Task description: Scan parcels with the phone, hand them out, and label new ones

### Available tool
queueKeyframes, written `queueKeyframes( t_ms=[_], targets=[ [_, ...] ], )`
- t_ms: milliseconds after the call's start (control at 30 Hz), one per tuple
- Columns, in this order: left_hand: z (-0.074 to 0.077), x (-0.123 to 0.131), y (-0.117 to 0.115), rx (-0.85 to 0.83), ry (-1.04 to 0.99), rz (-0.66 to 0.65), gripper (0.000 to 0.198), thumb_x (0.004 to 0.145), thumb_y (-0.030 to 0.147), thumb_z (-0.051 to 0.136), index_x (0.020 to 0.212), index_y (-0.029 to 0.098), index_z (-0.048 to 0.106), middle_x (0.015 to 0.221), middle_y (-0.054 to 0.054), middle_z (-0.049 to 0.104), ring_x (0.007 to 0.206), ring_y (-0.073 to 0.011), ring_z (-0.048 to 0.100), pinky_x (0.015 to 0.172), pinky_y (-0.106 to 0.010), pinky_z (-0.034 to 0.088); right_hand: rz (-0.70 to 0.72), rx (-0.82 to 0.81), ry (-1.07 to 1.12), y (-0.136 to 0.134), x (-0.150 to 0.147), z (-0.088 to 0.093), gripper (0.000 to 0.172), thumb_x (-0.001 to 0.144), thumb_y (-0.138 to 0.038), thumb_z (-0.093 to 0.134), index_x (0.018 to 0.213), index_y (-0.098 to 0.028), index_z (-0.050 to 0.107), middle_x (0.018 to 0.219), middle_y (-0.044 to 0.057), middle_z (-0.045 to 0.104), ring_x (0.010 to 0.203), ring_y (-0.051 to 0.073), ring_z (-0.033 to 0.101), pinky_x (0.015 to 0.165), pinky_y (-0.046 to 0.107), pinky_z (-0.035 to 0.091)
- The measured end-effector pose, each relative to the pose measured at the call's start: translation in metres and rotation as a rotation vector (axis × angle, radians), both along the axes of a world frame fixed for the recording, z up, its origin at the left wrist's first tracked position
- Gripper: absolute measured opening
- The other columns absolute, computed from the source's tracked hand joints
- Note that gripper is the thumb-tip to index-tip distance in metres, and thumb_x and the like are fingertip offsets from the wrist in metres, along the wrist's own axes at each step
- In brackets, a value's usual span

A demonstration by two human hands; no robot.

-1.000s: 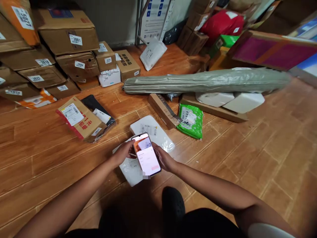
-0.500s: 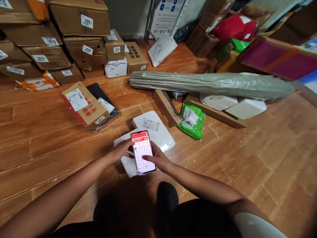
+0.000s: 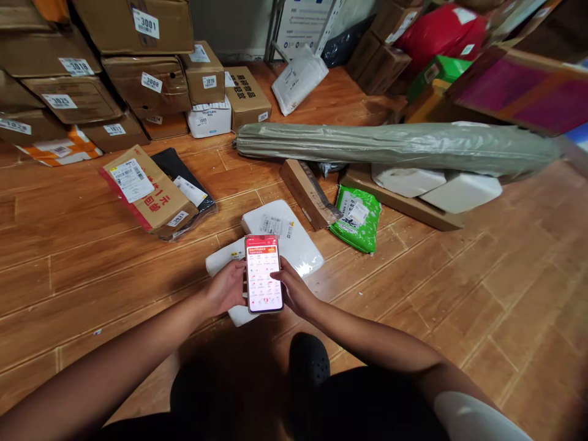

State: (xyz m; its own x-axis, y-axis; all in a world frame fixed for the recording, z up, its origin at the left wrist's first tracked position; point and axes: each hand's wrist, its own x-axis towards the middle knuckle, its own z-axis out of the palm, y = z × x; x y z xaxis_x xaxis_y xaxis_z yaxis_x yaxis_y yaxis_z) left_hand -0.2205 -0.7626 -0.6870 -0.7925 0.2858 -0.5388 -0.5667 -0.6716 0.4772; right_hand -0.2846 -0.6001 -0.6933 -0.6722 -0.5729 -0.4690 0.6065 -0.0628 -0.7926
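A smartphone (image 3: 263, 273) with a lit red and white screen is held upright between both hands, low in the middle of the view. My left hand (image 3: 227, 288) grips its left edge and my right hand (image 3: 296, 293) cups its right edge, the thumb lying on the screen's right side. Under the phone lie two white plastic mailer parcels (image 3: 289, 242) on the wooden floor (image 3: 92, 269), each with a shipping label.
A red-taped carton (image 3: 144, 193) on a black bag lies to the left. A green bag (image 3: 358, 217), a narrow brown box (image 3: 309, 193) and a long grey wrapped roll (image 3: 395, 144) lie ahead. Numbered cartons (image 3: 138, 24) are stacked far left. My black shoe (image 3: 307, 367) is below.
The phone has turned from tilted to upright and its screen switched to a red-topped page. My right thumb, tapping the screen's middle half a second ago, has drawn back to its right edge.
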Motion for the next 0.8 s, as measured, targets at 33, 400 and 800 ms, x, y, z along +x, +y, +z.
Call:
queueKeyframes(
  t_ms=[33,400,800],
  targets=[
    [-0.001,0.001,0.004,0.072,0.015,0.034,0.038,0.08,0.043,0.05,0.109,0.021,0.059,0.1,-0.007,0.067,0.092,-0.0263,0.06,0.083,-0.044,0.047,0.01,0.001,0.021,0.002,-0.002,0.0,0.035,0.063,-0.02,0.066,0.098,-0.024,0.059,0.093,-0.001,0.071,0.087,0.022,0.064,0.079,0.036,0.049],
    [-0.008,0.004,0.02,0.277,0.12,0.038,0.028,0.082,0.035,0.056,0.105,0.02,0.063,0.106,-0.007,0.071,0.103,-0.0286,0.061,0.099,-0.049,0.038,-0.069,0.169,0.214,0.005,-0.011,0.002,0.025,0.073,-0.042,0.065,0.087,-0.021,0.064,0.08,0.001,0.07,0.072,0.02,0.061,0.072,0.035,0.047],
    [-0.005,0.001,0.023,0.223,0.128,-0.003,0.049,0.083,0.039,0.052,0.127,0.016,0.055,0.119,-0.012,0.067,0.112,-0.0309,0.059,0.106,-0.053,0.032,-0.002,0.21,0.382,0.016,-0.008,-0.01,0.042,0.067,-0.03,0.073,0.104,-0.021,0.056,0.104,0.005,0.07,0.096,0.025,0.064,0.089,0.043,0.049]
  ],
)
